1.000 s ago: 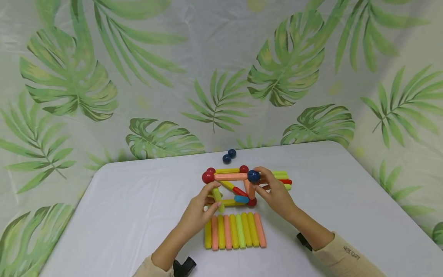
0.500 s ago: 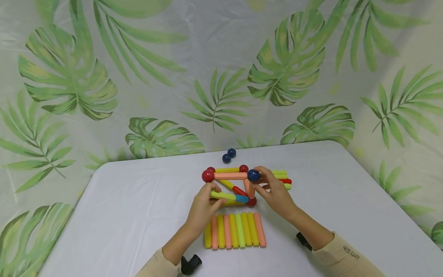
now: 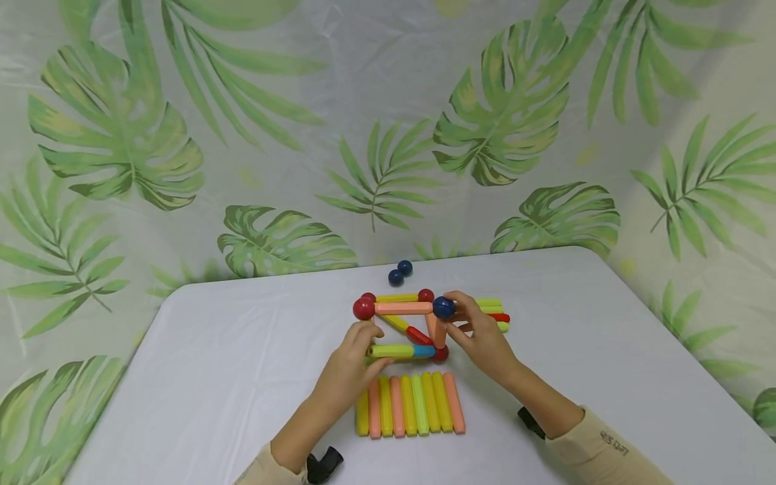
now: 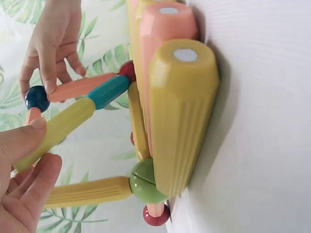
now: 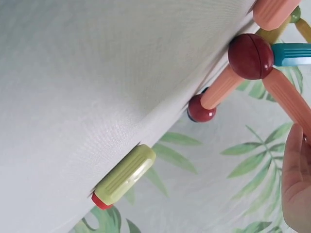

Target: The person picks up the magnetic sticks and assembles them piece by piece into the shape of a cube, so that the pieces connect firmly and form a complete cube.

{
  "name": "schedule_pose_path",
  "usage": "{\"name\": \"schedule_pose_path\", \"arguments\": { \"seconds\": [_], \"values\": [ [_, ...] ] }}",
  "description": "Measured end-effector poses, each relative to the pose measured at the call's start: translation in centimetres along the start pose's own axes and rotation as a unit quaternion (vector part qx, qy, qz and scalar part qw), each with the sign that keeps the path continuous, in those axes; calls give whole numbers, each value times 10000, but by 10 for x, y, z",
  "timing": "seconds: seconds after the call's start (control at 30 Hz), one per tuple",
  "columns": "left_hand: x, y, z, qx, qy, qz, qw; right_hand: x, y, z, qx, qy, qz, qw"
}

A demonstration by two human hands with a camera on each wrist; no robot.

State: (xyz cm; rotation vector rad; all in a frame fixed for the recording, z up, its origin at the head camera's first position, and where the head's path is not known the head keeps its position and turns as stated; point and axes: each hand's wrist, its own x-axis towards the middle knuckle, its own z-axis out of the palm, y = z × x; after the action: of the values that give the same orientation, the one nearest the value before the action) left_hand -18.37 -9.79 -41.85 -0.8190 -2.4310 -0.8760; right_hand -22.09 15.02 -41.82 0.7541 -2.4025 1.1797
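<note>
A frame of coloured rods and balls stands mid-table. My left hand (image 3: 366,350) pinches a yellow-green rod (image 3: 391,350) that lies level, its far end meeting a short blue rod (image 3: 424,351) by a red ball (image 3: 442,354). The left wrist view shows that hand (image 4: 29,160) with thumb and fingers on the yellow-green rod (image 4: 58,128). My right hand (image 3: 459,327) grips the upright orange rod (image 3: 434,330) under a dark blue ball (image 3: 444,308). A green ball (image 4: 143,180) and the blue ball (image 4: 36,97) show too. The right wrist view has the red ball (image 5: 250,56).
Several rods lie side by side in a row (image 3: 411,404) just in front of the frame. Two loose dark blue balls (image 3: 400,272) sit behind it. A few spare rods (image 3: 497,313) lie behind my right hand. The white table (image 3: 212,364) ends at a leaf-print curtain.
My left hand has swung the yellow-green rod down from a steep tilt to level, its end now against the blue rod. My right hand has stayed where it was.
</note>
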Motion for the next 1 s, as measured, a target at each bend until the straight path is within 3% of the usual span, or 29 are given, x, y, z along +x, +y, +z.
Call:
{"name": "schedule_pose_path", "arguments": {
  "seconds": [0.17,0.27,0.43,0.53,0.67,1.0],
  "values": [
    [-2,-4,-6,-606,61,-26,9981,-1,2,1,96,-45,12,9999],
    [-2,-6,-6,-659,230,43,9976,-1,2,1,119,-65,-4,9999],
    [5,-9,-6,350,771,569,9948,-1,2,0,92,-6,-61,9999],
    [12,-12,-7,581,861,717,9920,-1,2,0,71,11,-54,10000],
    [22,-17,-10,162,622,789,9948,0,0,0,57,13,-12,10000],
    [36,-33,-15,-866,-129,447,9952,-1,2,1,95,-2,-21,10000]
  ]
}}
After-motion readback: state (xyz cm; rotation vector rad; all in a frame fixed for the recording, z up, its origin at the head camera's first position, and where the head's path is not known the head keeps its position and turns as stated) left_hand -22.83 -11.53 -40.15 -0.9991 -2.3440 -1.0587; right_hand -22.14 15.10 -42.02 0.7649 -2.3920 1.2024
